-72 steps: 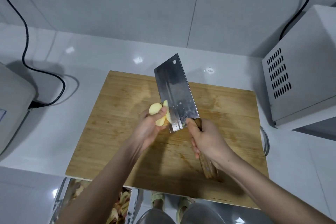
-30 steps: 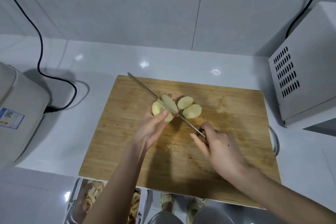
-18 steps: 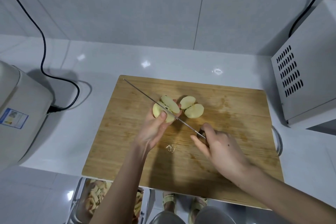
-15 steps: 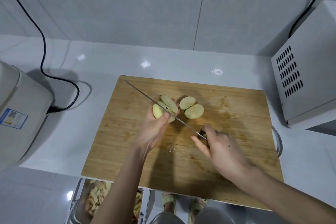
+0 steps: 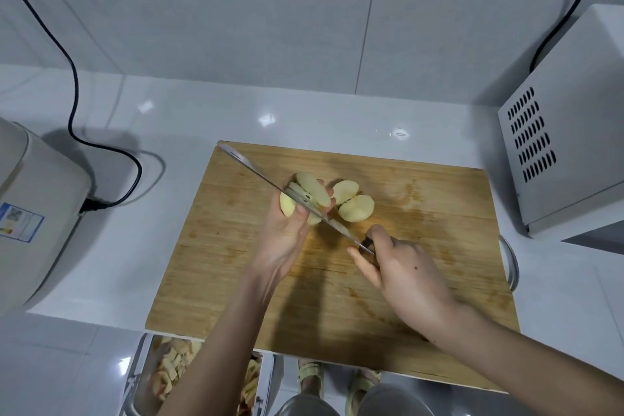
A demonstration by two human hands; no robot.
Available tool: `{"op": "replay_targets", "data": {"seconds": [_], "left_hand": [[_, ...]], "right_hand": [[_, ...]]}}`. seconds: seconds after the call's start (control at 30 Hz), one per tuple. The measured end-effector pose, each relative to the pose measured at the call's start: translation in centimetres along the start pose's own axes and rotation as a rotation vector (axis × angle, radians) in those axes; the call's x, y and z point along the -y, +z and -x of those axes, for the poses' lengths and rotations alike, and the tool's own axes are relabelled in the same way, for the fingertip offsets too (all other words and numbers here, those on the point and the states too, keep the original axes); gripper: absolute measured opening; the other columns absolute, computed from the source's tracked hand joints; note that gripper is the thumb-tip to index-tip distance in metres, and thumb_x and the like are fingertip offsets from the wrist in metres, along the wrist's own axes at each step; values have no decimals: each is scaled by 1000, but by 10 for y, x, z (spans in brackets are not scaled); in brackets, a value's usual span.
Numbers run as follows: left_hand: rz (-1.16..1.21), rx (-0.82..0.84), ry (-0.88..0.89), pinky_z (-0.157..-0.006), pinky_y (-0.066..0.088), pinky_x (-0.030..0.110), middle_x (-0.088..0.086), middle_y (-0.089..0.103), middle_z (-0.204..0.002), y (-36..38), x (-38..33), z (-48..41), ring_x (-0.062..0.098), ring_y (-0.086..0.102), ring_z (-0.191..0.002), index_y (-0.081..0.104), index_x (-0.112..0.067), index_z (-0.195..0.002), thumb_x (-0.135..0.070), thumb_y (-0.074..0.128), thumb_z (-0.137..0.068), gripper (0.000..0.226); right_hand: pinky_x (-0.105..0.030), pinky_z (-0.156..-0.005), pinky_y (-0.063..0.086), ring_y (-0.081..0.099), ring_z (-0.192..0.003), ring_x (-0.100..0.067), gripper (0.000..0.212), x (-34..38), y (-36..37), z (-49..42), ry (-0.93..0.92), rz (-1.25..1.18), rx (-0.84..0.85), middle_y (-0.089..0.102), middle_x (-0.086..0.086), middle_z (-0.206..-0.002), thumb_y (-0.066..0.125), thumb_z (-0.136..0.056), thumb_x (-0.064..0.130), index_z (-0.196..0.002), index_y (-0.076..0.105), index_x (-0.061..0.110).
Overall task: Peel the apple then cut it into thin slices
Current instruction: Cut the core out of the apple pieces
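A peeled apple half (image 5: 312, 194) stands on the wooden cutting board (image 5: 422, 246), pinched by my left hand (image 5: 287, 233). The cleaver (image 5: 270, 182) runs edge-down through this half, splitting it into two pieces, its tip toward the board's far left corner. My right hand (image 5: 401, 273) grips the cleaver's handle, which is mostly hidden under the fingers. Two other peeled apple quarters (image 5: 354, 201) lie flat side by side just right of the blade, free of both hands.
A white appliance (image 5: 37, 209) with a black cord (image 5: 87, 142) stands at the left. A white vented box (image 5: 567, 145) sits at the right. A metal bin of peels (image 5: 162, 378) is below the counter edge. My feet show beneath.
The cleaver went from held flat and raised to edge-down across the apple half, and now sits deeper in it. Two quarters came to lie on the board. My left hand stays on the half.
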State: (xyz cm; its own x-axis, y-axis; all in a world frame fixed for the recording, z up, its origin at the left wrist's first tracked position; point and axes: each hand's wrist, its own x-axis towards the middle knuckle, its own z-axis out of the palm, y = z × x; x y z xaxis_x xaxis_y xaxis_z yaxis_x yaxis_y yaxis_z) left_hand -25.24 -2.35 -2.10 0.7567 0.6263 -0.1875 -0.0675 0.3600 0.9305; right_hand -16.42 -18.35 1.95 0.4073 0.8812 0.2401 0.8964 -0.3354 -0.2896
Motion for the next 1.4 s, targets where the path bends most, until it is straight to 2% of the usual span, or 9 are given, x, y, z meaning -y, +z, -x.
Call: {"op": "replay_targets", "data": {"seconds": [0.13, 0.3, 0.47, 0.57, 0.73, 0.87, 0.97, 1.13, 1.4], "left_hand": [[-103, -110, 77, -94, 51, 43, 9, 66, -111, 5, -1, 7, 28, 62, -111, 38, 1, -132, -58, 80, -54, 107], [-234, -102, 196, -80, 48, 12, -22, 68, -99, 4, -6, 7, -4, 63, -95, 39, -14, -122, -40, 74, -58, 77], [16, -44, 107, -93, 52, 42, 11, 65, -113, 3, -8, 7, 28, 63, -108, 34, 4, -134, -60, 79, -50, 114], [26, -51, 80, -96, 49, 47, 17, 63, -115, 4, -12, 9, 31, 63, -108, 34, 7, -134, -59, 81, -50, 118], [207, -124, -41, -102, 43, 54, 8, 67, -113, -9, -15, 3, 25, 63, -111, 44, 2, -131, -24, 72, -73, 70], [477, 17, -67, -94, 48, 52, 8, 70, -95, -10, -17, 6, 27, 68, -95, 63, -7, -100, -1, 78, -44, 58], [643, 58, -69, -98, 44, 54, 9, 70, -93, 1, -21, 9, 30, 68, -93, 72, -11, -84, -1, 79, -39, 47], [702, 7, -74, -103, 37, 57, 9, 68, -95, 18, -21, 12, 29, 63, -95, 70, -10, -88, 0, 53, -69, 27], [584, -192, -143, -91, 49, 52, 8, 69, -86, 44, -24, 13, 22, 68, -80, 62, -8, -90, -16, 61, -74, 17]], "right_hand": [[-17, -37, 20, 45, -29, -16, 39, 4, -1, 0, 9, 9, -9, 49, 2, -43, 39, -86, 40, -76, 57, 8], [-18, -38, 21, 45, -30, -16, 40, 8, -1, -1, 11, -22, -11, 50, 2, -43, 39, -87, 41, -77, 57, 8], [-19, -35, 24, 45, -30, -15, 40, 8, -6, -1, 5, -49, 25, 50, 3, -44, 38, -88, 42, -79, 57, 8], [-21, -35, 27, 46, -33, -15, 43, 8, -10, -1, 35, -115, 73, 51, 3, -45, 37, -89, 46, -84, 57, 9], [-25, -47, 37, 48, -49, -11, 39, 8, -33, -4, 225, -479, 145, 47, 7, -55, 35, -86, 54, -86, 49, 18], [-34, -43, 42, 44, -34, -15, 34, -1, -40, -13, 402, -901, 193, 46, 3, -42, 44, -94, 37, -71, 46, 13], [-28, -39, 38, 37, -32, -17, 37, -7, -41, -16, 545, -1103, 250, 42, 1, -39, 47, -94, 34, -71, 46, 5], [-24, -36, 37, 34, -33, -15, 35, -12, -39, -13, 607, -1201, 289, 41, 0, -43, 49, -95, 33, -73, 47, 5], [-25, -35, 35, 32, -32, -15, 34, -18, -45, -7, 622, -1211, 321, 39, -1, -43, 49, -95, 30, -72, 45, 5]]}}
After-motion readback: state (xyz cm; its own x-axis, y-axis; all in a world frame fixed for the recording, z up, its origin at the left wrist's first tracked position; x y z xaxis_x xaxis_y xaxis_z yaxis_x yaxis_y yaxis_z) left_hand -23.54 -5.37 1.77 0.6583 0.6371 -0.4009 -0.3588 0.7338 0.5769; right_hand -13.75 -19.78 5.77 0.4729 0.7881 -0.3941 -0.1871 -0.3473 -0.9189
